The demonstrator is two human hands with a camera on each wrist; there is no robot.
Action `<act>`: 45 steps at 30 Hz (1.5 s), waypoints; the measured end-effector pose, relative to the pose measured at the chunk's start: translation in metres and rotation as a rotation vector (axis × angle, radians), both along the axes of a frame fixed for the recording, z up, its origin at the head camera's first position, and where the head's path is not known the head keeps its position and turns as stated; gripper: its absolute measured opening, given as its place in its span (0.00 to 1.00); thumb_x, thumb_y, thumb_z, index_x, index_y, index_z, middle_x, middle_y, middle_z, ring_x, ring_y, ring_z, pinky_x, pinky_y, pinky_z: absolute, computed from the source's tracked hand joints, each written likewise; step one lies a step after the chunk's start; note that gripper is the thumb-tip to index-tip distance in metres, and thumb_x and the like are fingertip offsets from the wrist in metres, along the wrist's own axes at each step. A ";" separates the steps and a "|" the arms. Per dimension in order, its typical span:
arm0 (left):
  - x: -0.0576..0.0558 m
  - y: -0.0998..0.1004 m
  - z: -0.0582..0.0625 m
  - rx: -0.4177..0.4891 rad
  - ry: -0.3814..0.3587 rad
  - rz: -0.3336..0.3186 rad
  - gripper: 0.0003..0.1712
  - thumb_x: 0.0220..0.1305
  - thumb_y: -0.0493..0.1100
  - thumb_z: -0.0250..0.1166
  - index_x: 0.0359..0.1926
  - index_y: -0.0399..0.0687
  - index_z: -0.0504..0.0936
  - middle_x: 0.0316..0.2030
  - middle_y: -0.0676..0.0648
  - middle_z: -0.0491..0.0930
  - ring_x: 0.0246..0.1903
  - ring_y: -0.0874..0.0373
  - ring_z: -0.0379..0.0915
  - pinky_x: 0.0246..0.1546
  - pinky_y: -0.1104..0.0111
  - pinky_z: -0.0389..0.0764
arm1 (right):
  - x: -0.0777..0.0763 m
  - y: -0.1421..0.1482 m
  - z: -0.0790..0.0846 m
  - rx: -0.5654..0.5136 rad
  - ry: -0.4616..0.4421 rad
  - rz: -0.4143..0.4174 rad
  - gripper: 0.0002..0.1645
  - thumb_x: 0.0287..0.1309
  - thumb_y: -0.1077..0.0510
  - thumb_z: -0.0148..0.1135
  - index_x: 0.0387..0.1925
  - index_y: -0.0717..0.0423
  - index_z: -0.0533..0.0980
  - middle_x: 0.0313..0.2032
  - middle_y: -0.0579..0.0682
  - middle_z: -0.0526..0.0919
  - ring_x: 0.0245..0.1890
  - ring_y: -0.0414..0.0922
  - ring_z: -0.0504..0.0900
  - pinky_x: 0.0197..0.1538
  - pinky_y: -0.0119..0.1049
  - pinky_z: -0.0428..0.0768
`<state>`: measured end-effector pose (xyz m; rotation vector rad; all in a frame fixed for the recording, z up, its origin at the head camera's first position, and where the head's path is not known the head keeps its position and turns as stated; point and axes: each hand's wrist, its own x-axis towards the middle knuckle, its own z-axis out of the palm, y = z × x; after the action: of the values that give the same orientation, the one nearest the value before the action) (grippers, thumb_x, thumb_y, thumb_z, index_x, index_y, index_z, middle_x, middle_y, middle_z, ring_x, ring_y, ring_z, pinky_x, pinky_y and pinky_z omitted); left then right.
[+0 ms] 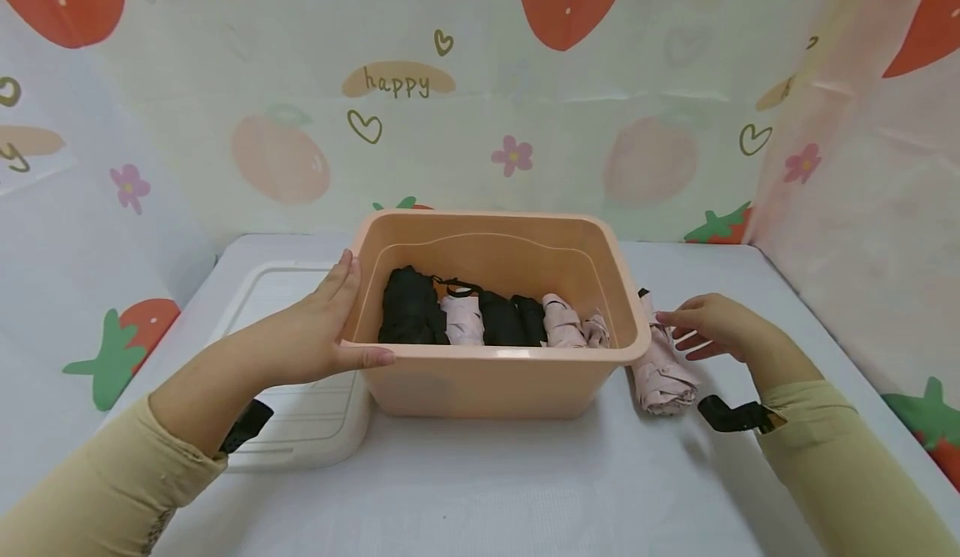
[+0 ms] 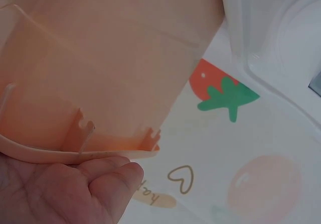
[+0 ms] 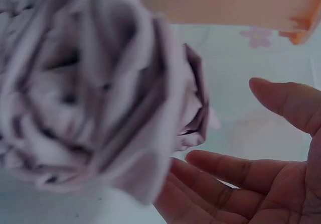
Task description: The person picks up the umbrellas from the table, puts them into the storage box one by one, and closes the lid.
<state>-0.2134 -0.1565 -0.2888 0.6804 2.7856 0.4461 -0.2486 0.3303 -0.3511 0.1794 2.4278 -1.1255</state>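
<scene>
An open peach plastic bin point(image 1: 480, 386) stands on the white table. My left hand point(image 1: 318, 323) rests at its near left corner, fingers straight along the left side and thumb on the front rim. In the left wrist view, those fingers point(image 2: 113, 179) lie just under the rim. A pink folded umbrella point(image 1: 663, 373) lies just right of the bin, its bunched fabric blurred in the right wrist view. My right hand point(image 1: 723, 328) is beside it with fingers spread and thumb apart, holding nothing. Inside the bin, black rolled umbrellas point(image 1: 411, 307) and pale pink ones point(image 1: 561, 321) sit in a row.
A white plastic lid point(image 1: 300, 424) lies on the table left of the bin, partly behind my left arm. Fruit-printed sheeting point(image 1: 480, 157) rises behind the table and along both sides. Black wrist mounts point(image 1: 731, 415) stick out from both sleeves.
</scene>
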 end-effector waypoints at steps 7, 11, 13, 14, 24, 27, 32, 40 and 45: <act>0.000 0.000 0.000 0.005 -0.001 0.002 0.71 0.44 0.81 0.49 0.68 0.40 0.22 0.68 0.43 0.18 0.69 0.46 0.24 0.64 0.49 0.45 | 0.003 0.002 -0.014 0.034 -0.033 0.023 0.39 0.51 0.38 0.62 0.48 0.70 0.68 0.42 0.58 0.74 0.40 0.49 0.78 0.42 0.42 0.80; 0.000 0.001 0.000 0.009 0.000 -0.002 0.71 0.44 0.81 0.49 0.68 0.39 0.22 0.68 0.43 0.19 0.69 0.46 0.24 0.64 0.49 0.45 | 0.003 0.003 -0.023 0.073 -0.063 0.024 0.43 0.46 0.38 0.66 0.49 0.67 0.62 0.37 0.55 0.70 0.35 0.46 0.75 0.36 0.38 0.79; 0.000 0.001 0.000 0.011 -0.001 -0.002 0.71 0.44 0.81 0.49 0.68 0.39 0.23 0.68 0.43 0.19 0.69 0.46 0.24 0.64 0.49 0.45 | 0.003 0.003 -0.027 0.090 -0.075 0.020 0.46 0.44 0.37 0.67 0.50 0.66 0.59 0.36 0.55 0.69 0.34 0.47 0.73 0.33 0.37 0.77; 0.000 0.001 0.000 0.010 -0.001 -0.002 0.71 0.45 0.81 0.49 0.68 0.39 0.23 0.68 0.42 0.19 0.69 0.46 0.24 0.64 0.48 0.45 | 0.002 0.003 -0.029 0.104 -0.075 0.014 0.47 0.42 0.36 0.68 0.50 0.66 0.59 0.36 0.55 0.68 0.34 0.47 0.72 0.32 0.36 0.76; 0.001 0.000 0.000 0.014 -0.003 0.005 0.71 0.44 0.81 0.49 0.68 0.41 0.22 0.69 0.44 0.19 0.69 0.47 0.24 0.64 0.48 0.45 | -0.005 0.005 -0.038 0.094 -0.083 -0.023 0.42 0.47 0.39 0.66 0.44 0.69 0.61 0.30 0.53 0.65 0.28 0.44 0.67 0.29 0.34 0.71; 0.001 0.000 -0.001 0.010 0.000 0.003 0.71 0.44 0.81 0.49 0.68 0.40 0.23 0.68 0.44 0.18 0.69 0.47 0.24 0.64 0.48 0.45 | -0.006 0.006 -0.039 0.078 -0.097 -0.024 0.40 0.47 0.39 0.66 0.43 0.69 0.62 0.29 0.51 0.65 0.28 0.43 0.67 0.29 0.34 0.70; 0.000 -0.001 -0.001 0.009 0.003 -0.001 0.71 0.44 0.81 0.49 0.68 0.39 0.23 0.68 0.43 0.19 0.69 0.46 0.24 0.64 0.48 0.45 | -0.008 0.003 -0.041 0.013 -0.104 -0.008 0.22 0.52 0.45 0.63 0.28 0.59 0.67 0.19 0.45 0.63 0.20 0.38 0.65 0.24 0.31 0.66; 0.000 -0.001 -0.002 0.014 -0.003 0.003 0.72 0.44 0.81 0.50 0.68 0.40 0.23 0.68 0.44 0.19 0.69 0.47 0.24 0.64 0.49 0.45 | -0.008 -0.001 -0.044 -0.041 -0.067 -0.019 0.11 0.50 0.56 0.61 0.26 0.58 0.70 0.19 0.44 0.65 0.21 0.38 0.66 0.24 0.30 0.67; -0.001 -0.001 -0.002 0.015 -0.002 0.005 0.72 0.43 0.81 0.50 0.68 0.41 0.23 0.69 0.44 0.19 0.69 0.47 0.24 0.64 0.49 0.45 | -0.006 -0.003 -0.039 0.017 -0.018 -0.026 0.15 0.49 0.55 0.62 0.29 0.61 0.67 0.23 0.47 0.65 0.24 0.40 0.66 0.25 0.32 0.67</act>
<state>-0.2148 -0.1573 -0.2911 0.6759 2.7854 0.4692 -0.2544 0.3278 -0.3903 0.2259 2.4261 -1.1099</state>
